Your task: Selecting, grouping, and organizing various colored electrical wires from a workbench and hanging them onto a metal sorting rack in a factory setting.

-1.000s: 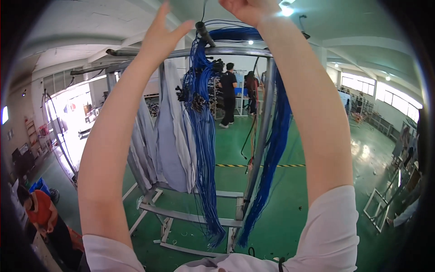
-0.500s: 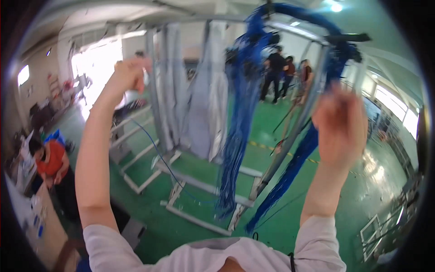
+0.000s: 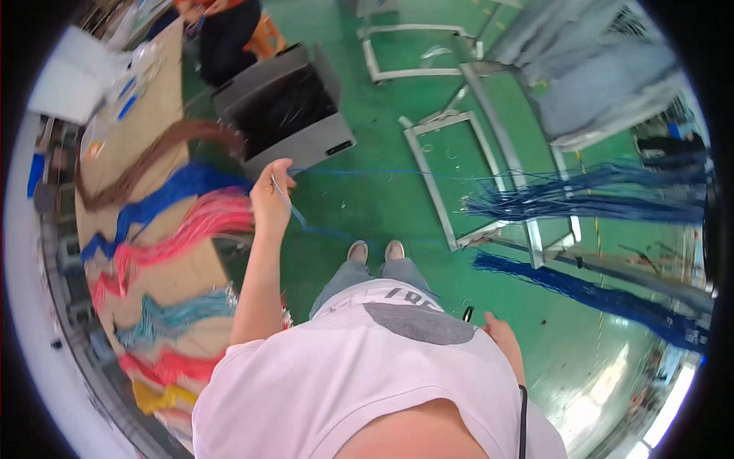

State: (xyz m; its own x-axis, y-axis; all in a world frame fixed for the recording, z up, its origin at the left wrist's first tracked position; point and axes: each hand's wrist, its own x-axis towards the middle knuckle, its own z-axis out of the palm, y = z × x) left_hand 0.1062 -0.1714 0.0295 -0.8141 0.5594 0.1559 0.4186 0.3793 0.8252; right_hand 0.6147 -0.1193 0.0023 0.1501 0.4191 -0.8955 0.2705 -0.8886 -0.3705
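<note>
My left hand [image 3: 274,197] is closed, with the fingers pinched on a thin blue wire [image 3: 336,171]. That wire runs right from the fingers across to a hanging bundle of blue wires [image 3: 520,200] on a metal rack. Another stretch of it trails below the hand and bends toward my feet. A second blue wire bundle [image 3: 589,297] hangs beside the first, its loose ends toward me. My right hand [image 3: 501,335] is lowered beside my right hip, away from the wires. Part of it is hidden by my shirt, and its grip is unclear.
On the left, a wooden table [image 3: 170,84] carries wire bundles in brown, blue, pink, teal, red and yellow. A grey box [image 3: 298,149] stands beside it. Beyond it is a person in dark trousers [image 3: 228,42]. Metal frames [image 3: 417,164] and grey hanging sheets [image 3: 589,84] are ahead and right.
My view has swung down and left. Both raised arms have come down; my left hand now draws a blue wire toward the table, and my right hand has dropped to my side.
</note>
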